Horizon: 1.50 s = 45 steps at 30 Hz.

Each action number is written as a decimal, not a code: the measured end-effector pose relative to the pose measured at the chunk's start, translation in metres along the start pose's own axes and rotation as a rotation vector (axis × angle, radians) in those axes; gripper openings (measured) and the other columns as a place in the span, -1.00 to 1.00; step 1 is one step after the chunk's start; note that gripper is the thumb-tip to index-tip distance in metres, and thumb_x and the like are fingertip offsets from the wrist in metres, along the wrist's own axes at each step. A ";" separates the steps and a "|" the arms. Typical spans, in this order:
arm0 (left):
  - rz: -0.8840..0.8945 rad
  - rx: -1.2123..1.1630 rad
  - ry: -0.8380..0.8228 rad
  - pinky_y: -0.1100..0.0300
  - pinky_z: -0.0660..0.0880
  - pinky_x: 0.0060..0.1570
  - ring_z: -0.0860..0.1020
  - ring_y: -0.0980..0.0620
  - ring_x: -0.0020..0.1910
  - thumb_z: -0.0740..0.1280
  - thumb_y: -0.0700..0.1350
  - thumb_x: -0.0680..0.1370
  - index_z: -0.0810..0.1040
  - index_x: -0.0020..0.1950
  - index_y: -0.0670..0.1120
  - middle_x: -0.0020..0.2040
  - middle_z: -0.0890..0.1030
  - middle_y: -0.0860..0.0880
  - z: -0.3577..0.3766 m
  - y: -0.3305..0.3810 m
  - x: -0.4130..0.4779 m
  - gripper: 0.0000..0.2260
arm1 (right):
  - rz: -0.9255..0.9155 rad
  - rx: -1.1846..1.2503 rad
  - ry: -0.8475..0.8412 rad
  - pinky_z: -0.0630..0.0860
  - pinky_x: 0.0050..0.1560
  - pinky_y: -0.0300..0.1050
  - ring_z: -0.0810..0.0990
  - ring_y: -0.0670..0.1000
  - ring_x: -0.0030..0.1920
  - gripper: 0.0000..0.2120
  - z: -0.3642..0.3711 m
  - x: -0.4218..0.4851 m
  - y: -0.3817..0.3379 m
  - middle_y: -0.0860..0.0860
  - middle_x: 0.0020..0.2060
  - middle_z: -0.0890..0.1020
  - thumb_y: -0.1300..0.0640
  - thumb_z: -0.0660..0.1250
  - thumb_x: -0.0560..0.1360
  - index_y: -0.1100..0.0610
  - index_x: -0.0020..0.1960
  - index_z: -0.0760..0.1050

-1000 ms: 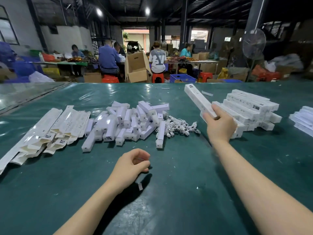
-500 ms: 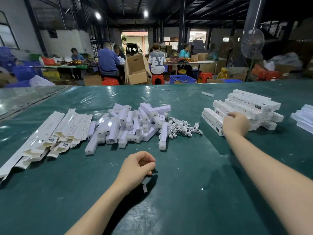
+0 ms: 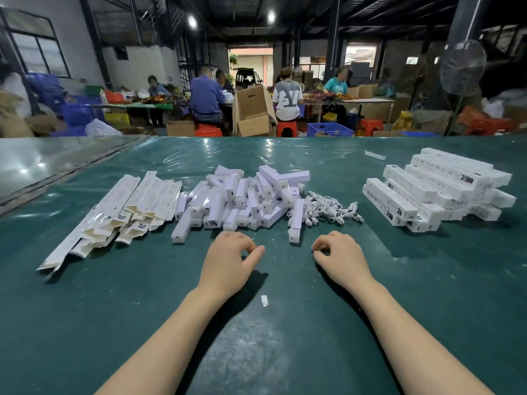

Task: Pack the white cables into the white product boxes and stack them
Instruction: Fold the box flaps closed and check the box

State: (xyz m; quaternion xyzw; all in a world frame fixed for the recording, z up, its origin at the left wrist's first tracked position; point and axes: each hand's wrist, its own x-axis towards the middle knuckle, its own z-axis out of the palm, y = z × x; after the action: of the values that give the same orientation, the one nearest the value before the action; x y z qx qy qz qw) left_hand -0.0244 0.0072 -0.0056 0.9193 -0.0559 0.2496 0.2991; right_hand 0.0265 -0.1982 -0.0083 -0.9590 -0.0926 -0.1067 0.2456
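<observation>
Left hand (image 3: 231,258), right hand (image 3: 339,256) loosely curled, side by side on table (image 3: 85,323).

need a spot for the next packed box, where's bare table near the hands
Bare: between the left hand and right hand; right of it, before the stacked boxes. Crowded: flat cartons, white pile and cables lie close-packed.

1. On the stacked product boxes (image 3: 445,178) we make out what look like CE and FC marks; the other print is too small.
2. The flat unfolded boxes (image 3: 134,201) carry print we cannot read.
3. A white T-shirt (image 3: 287,96) shows big dark letters, unclear to us.
</observation>
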 end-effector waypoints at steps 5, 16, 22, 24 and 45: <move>-0.201 0.151 0.261 0.05 0.30 0.16 0.41 -0.14 0.14 0.25 -0.24 0.50 0.52 0.09 -0.19 0.11 0.52 -0.14 -0.025 -0.045 0.029 -0.82 | -0.006 -0.032 0.009 0.38 0.01 -0.09 0.45 0.09 0.02 -0.84 0.003 0.004 -0.004 0.02 -0.10 0.53 0.18 0.22 0.44 0.06 -0.10 0.56; -0.664 0.456 -0.341 -0.12 0.21 0.33 0.23 -0.24 0.40 -0.16 0.54 0.30 0.18 0.48 -0.01 0.46 0.24 -0.19 -0.062 -0.111 0.060 -0.08 | -0.005 -0.036 0.021 0.34 -0.08 -0.11 0.44 0.08 -0.01 -0.87 0.006 0.008 -0.004 -0.03 -0.20 0.44 0.16 0.21 0.45 0.06 -0.13 0.54; -0.558 0.591 -0.112 -0.02 0.34 0.14 0.44 -0.25 0.16 -0.14 0.38 0.48 0.51 0.22 -0.07 0.19 0.51 -0.23 -0.043 -0.097 0.037 -0.29 | -0.007 -0.043 0.029 0.31 -0.12 -0.13 0.44 0.08 -0.02 -0.87 0.007 0.008 -0.003 -0.04 -0.21 0.43 0.17 0.21 0.44 0.05 -0.14 0.54; -0.523 0.575 -0.021 0.00 0.35 0.08 0.46 -0.24 0.09 -0.10 0.29 0.53 0.56 0.09 -0.10 0.10 0.55 -0.21 -0.039 -0.092 0.032 -0.39 | -0.005 -0.045 0.035 0.31 -0.12 -0.13 0.45 0.08 -0.02 -0.87 0.007 0.009 -0.002 -0.04 -0.21 0.44 0.17 0.21 0.44 0.05 -0.15 0.53; -0.615 0.474 0.043 -0.07 0.22 0.25 0.36 -0.19 0.27 0.03 0.06 0.60 0.39 0.29 -0.14 0.31 0.41 -0.17 -0.037 -0.085 0.024 -0.61 | 0.006 0.026 0.021 0.41 -0.04 -0.07 0.46 0.08 -0.02 -0.86 0.002 0.004 -0.005 -0.01 -0.19 0.48 0.21 0.23 0.43 0.08 -0.15 0.57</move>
State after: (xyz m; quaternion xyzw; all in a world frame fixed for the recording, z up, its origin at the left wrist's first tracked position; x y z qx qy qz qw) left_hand 0.0025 0.0987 -0.0120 0.9313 0.2880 0.1736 0.1402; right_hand 0.0295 -0.1919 -0.0068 -0.9549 -0.0883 -0.1149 0.2592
